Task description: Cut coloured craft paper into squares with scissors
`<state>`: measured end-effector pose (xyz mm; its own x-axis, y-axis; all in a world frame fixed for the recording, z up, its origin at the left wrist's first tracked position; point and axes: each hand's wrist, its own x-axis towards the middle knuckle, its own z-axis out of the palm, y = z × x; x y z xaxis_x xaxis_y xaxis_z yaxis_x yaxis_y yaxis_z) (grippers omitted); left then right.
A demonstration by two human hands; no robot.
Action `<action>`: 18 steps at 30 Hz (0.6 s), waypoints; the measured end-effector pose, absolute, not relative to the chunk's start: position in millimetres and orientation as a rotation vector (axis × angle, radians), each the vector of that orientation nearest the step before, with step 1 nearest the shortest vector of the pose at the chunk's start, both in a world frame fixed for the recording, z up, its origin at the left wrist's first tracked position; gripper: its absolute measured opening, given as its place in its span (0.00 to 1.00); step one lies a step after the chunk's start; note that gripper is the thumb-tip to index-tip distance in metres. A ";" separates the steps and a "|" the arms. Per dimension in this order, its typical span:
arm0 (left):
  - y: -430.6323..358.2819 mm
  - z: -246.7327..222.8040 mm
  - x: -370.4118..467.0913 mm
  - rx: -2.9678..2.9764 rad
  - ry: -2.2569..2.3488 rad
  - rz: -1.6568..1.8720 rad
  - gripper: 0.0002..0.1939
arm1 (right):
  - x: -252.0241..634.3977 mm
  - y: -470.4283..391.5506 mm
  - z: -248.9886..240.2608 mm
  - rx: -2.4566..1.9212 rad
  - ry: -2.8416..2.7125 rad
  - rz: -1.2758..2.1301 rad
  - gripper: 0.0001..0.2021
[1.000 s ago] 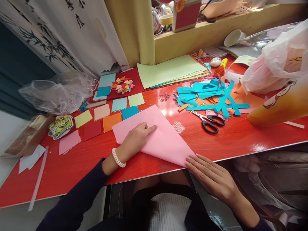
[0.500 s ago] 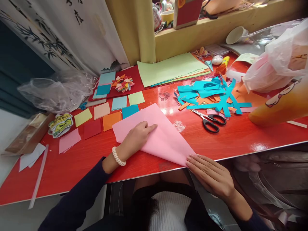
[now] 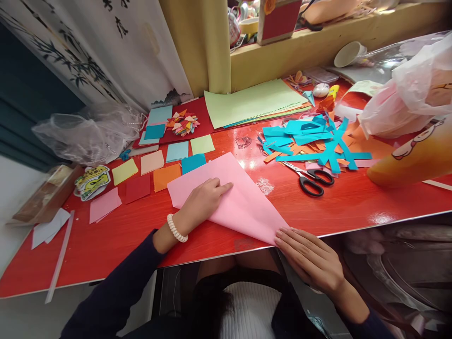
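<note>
A folded sheet of pink paper (image 3: pixel 247 202) lies at the front edge of the red table, with one corner pointing toward me. My left hand (image 3: pixel 203 200) rests on its left part, index finger stretched out across the paper and the other fingers bent. A coiled cream band circles that wrist. At the paper's near right corner, my right hand (image 3: pixel 310 259) lays its long, straight fingers flat over the fold; the thumb is hidden. Black-handled scissors (image 3: pixel 310 181) lie to the right of the sheet, apart from both hands.
Small coloured paper squares (image 3: pixel 137 188) lie left of the sheet. Blue and orange paper scraps (image 3: pixel 318 141) are heaped at the right, beside an orange bottle-like container (image 3: pixel 406 162). Behind are stacked green sheets (image 3: pixel 250 103) and a folded-paper ring (image 3: pixel 183 123). A clear ruler-like strip (image 3: pixel 60 256) overhangs the front edge.
The whole view has shifted slightly to the right and down. Both hands keep their places on the pink paper, and its fold looks the same.
</note>
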<state>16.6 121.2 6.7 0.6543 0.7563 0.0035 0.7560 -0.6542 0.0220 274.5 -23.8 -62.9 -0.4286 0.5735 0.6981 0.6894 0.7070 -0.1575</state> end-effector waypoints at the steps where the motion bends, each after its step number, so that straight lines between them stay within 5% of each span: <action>1: 120.9 7.1 17.0 2.852 1.305 0.010 0.20 | 274.6 -23.9 -63.1 -0.955 -2.150 -0.194 0.28; 18: 120.3 5.6 15.2 2.877 1.324 -0.005 0.22 | 272.4 -24.7 -61.3 -0.961 -2.127 -0.193 0.27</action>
